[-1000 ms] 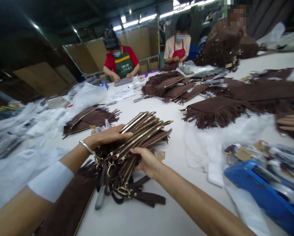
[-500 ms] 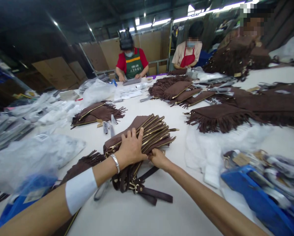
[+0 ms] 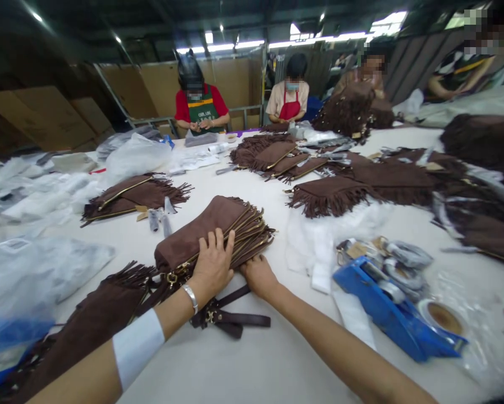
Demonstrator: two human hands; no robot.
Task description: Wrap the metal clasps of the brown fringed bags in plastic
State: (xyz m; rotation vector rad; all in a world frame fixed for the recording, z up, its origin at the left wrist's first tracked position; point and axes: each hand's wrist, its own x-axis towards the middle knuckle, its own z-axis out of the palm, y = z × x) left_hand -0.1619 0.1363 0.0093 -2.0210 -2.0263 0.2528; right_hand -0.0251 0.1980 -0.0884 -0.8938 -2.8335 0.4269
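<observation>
A stack of brown suede-like bags (image 3: 205, 219) with gold zippers lies in front of me on the white table, its zippered edges fanned out to the right. My left hand (image 3: 214, 261) rests on top of those edges, open with its fingers spread. At the stack's near right side, my right hand (image 3: 258, 274) is closed on the lower edge, its fingertips partly hidden beneath it. Brown wrist straps (image 3: 239, 318) with gold buckles trail from the stack toward me. A fringed brown bag (image 3: 96, 308) lies beside my left forearm.
A blue tape dispenser (image 3: 397, 311) stands at right, beside a tape roll (image 3: 445, 318) and wrapped straps. More fringed bags (image 3: 123, 196) lie beyond the stack, with others (image 3: 331, 193) at back right. Plastic bags (image 3: 41, 269) cover the left. Several co-workers, one in a green apron (image 3: 199, 112), are across the table.
The view has swung right. The stack has tipped so its top bag's broad face shows more, and its zippered edges lie closer together. Both hands stay on the stack.
</observation>
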